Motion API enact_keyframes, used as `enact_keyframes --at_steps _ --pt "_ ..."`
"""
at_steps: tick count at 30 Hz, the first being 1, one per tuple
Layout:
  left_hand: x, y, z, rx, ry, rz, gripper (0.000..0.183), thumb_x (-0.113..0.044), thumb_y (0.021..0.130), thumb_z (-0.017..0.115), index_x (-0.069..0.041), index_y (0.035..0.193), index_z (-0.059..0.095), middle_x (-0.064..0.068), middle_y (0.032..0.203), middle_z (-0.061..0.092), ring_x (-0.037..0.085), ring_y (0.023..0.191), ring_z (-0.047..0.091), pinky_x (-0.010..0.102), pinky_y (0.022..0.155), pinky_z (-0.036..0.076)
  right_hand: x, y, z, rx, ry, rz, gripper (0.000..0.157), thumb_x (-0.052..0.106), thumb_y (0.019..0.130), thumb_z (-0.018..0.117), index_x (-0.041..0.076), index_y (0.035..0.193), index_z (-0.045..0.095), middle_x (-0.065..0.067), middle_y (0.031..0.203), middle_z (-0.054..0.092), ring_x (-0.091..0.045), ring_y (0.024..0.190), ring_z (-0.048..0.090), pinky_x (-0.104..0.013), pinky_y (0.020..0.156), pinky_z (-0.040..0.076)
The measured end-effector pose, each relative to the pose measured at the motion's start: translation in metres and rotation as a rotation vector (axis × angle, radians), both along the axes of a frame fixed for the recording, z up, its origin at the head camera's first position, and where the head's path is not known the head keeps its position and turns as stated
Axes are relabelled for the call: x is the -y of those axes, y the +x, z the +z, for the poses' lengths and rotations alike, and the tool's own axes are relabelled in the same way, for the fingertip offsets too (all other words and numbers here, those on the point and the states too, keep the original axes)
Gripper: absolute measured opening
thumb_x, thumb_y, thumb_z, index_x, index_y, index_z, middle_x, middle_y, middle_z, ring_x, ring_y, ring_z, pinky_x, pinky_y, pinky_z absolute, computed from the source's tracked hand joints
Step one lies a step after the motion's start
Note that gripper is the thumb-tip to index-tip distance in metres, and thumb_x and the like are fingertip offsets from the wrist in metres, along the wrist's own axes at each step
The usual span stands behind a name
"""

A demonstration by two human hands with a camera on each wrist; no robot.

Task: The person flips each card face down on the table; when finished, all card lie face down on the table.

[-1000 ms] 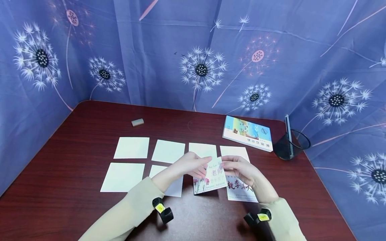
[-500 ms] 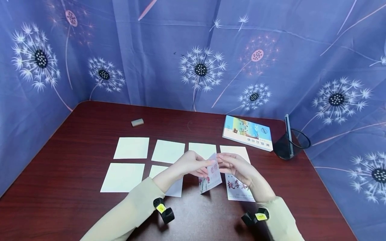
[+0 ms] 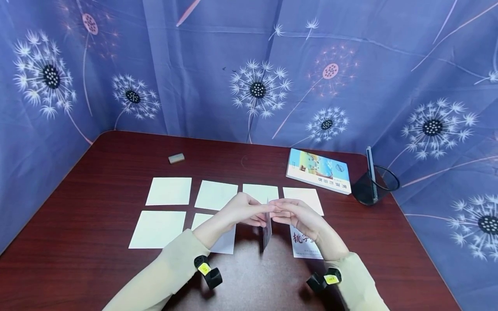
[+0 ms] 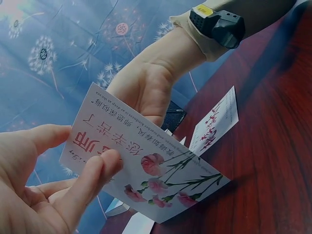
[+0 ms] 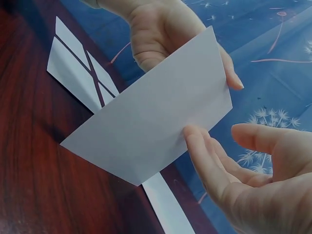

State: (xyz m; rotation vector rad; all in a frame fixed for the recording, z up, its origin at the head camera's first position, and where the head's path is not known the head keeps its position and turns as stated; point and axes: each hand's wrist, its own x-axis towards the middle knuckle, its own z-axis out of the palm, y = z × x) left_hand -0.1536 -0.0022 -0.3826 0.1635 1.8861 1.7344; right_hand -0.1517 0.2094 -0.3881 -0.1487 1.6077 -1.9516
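My left hand (image 3: pixel 242 211) pinches a greeting card (image 3: pixel 266 236) near its upper edge, between the thumb and fingers. The card stands on edge over the table, seen almost edge-on in the head view. Its printed side, with pink carnations and red Chinese characters, faces the left wrist camera. The plain white back of the card (image 5: pixel 151 112) faces my right hand (image 5: pixel 258 175). One right fingertip touches that back, while the right thumb is off the card. Partly under the right forearm lies another printed card (image 3: pixel 305 248) with dark red characters.
Several blank white cards (image 3: pixel 169 191) lie in two rows on the dark red table (image 3: pixel 89 207). Behind them are a small grey block (image 3: pixel 176 158) and a book (image 3: pixel 319 170). A black mesh pen holder (image 3: pixel 365 190) stands at the right edge, against a blue dandelion curtain (image 3: pixel 202 77).
The greeting card has turned from its printed side showing upward to nearly edge-on in the head view. My right hand has shifted slightly left, its fingers now close to the left thumb.
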Motion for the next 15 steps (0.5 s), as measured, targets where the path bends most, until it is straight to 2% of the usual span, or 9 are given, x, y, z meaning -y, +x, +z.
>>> enact_keyframes --at_steps 5,9,12,15 --pt "0.003 0.000 0.000 0.002 0.014 0.010 0.039 -0.028 0.086 0.073 0.008 0.102 0.070 0.011 0.078 0.074 0.009 0.063 0.070 0.027 0.069 0.061 0.001 -0.001 -0.003 0.006 -0.008 0.013 0.025 0.004 0.102 0.040 0.009 0.108 0.063 0.002 0.100 0.072 -0.008 0.093 0.071 -0.022 0.087 0.056" --pt "0.007 0.000 0.002 -0.004 0.014 0.024 0.032 -0.020 0.086 0.072 0.008 0.101 0.071 0.008 0.075 0.073 0.008 0.062 0.068 0.025 0.067 0.060 0.001 -0.001 -0.005 -0.011 0.021 0.026 0.026 0.005 0.102 0.041 -0.004 0.120 0.057 0.001 0.102 0.072 -0.009 0.096 0.071 -0.023 0.089 0.056" --pt "0.009 0.000 0.000 -0.012 0.007 0.042 0.029 -0.011 0.084 0.068 0.010 0.104 0.069 0.006 0.074 0.071 0.007 0.061 0.067 0.022 0.064 0.060 0.000 -0.001 -0.006 -0.031 0.071 0.025 0.037 0.009 0.102 0.042 -0.015 0.129 0.048 0.001 0.103 0.072 -0.008 0.098 0.069 -0.023 0.090 0.055" --pt "0.012 -0.001 -0.006 -0.019 -0.013 0.060 0.032 -0.003 0.082 0.066 0.014 0.109 0.065 0.006 0.074 0.069 0.007 0.058 0.065 0.021 0.062 0.059 -0.003 -0.002 -0.006 -0.044 0.112 0.025 0.045 0.012 0.103 0.043 -0.020 0.134 0.039 0.001 0.103 0.072 -0.007 0.099 0.069 -0.024 0.091 0.055"
